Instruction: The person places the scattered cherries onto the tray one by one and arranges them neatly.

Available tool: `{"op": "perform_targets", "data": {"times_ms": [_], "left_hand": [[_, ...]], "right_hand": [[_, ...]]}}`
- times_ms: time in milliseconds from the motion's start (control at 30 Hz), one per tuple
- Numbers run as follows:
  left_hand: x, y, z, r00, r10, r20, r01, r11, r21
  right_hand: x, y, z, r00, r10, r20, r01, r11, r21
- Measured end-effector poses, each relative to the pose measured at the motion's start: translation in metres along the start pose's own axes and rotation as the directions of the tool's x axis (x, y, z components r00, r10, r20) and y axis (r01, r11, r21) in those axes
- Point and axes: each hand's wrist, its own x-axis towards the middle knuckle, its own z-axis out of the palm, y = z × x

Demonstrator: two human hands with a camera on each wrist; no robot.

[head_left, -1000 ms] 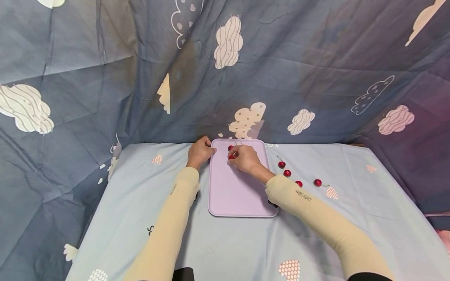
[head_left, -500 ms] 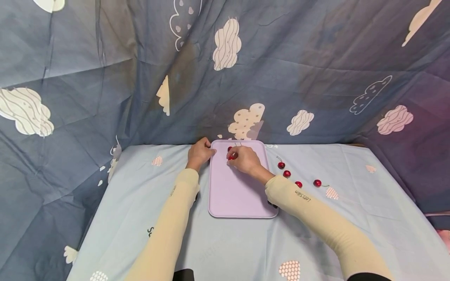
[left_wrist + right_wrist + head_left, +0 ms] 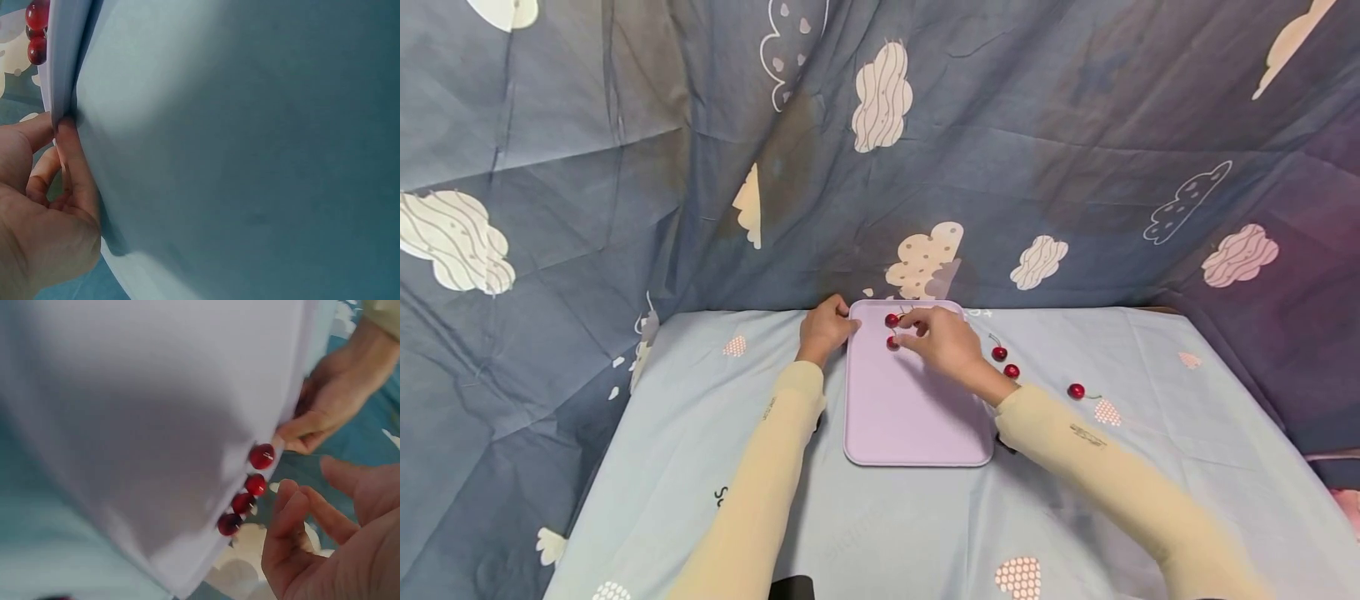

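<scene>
A pale purple tray point(image 3: 910, 425) lies on the cloth-covered table. At its far left rim my left hand point(image 3: 825, 329) pinches the edge; the left wrist view has the thumb and a finger point(image 3: 78, 169) on either side of the rim. Inside the tray a red cherry point(image 3: 892, 342) rests just off the fingertips of my right hand point(image 3: 951, 342), whose thumb and fingers are parted around nothing. Another cherry point(image 3: 891, 320) sits farther back, and the right wrist view shows several in a row, the nearest cherry point(image 3: 261, 456) being largest. My right hand hides some of them from the head view.
Right of the tray lie loose cherries: one stemmed cherry point(image 3: 999, 353), a second cherry point(image 3: 1011, 372) close by, and a third cherry point(image 3: 1077, 391) farther right. A dark cloud-patterned cloth point(image 3: 820, 167) hangs directly behind the table.
My right hand has let go of the cherry, its fingers spreading and drawing back to the right. The right sleeve now covers one loose cherry. My left hand has stayed on the tray rim.
</scene>
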Motion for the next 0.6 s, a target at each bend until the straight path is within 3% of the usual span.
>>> {"op": "perform_targets", "data": {"times_ms": [67, 133, 200, 233, 300, 367, 433, 600], "left_hand": [[-0.001, 0.001, 0.000, 1.000, -0.002, -0.001, 0.002, 1.000, -0.002], [-0.002, 0.004, 0.001, 1.000, 0.000, 0.003, 0.000, 1.000, -0.011], [-0.003, 0.006, 0.003, 1.000, 0.005, 0.006, -0.005, 1.000, -0.018], [-0.004, 0.007, 0.003, 1.000, 0.007, 0.007, -0.007, 1.000, -0.022], [-0.003, 0.009, 0.003, 1.000, 0.006, 0.002, -0.006, 1.000, -0.027], [-0.003, 0.008, 0.003, 1.000, 0.002, -0.007, -0.002, 1.000, -0.025], [-0.003, 0.007, 0.002, 1.000, -0.002, -0.014, 0.002, 1.000, -0.027], [-0.006, 0.004, -0.001, 1.000, -0.009, -0.021, 0.008, 0.999, -0.039]], "right_hand": [[-0.011, 0.005, -0.012, 1.000, 0.001, -0.020, 0.000, 0.999, 0.054], [-0.025, 0.013, -0.027, 0.999, 0.046, 0.008, -0.047, 0.986, 0.158], [-0.042, 0.021, -0.043, 0.987, 0.131, 0.094, -0.154, 0.936, 0.317], [-0.050, 0.027, -0.050, 0.976, 0.164, 0.147, -0.210, 0.890, 0.404], [-0.066, 0.038, -0.063, 0.936, 0.223, 0.272, -0.342, 0.759, 0.554], [-0.081, 0.050, -0.073, 0.899, 0.229, 0.373, -0.430, 0.620, 0.657], [-0.096, 0.063, -0.080, 0.877, 0.204, 0.435, -0.475, 0.501, 0.723], [-0.124, 0.097, -0.093, 0.863, 0.137, 0.487, -0.505, 0.291, 0.813]]}}
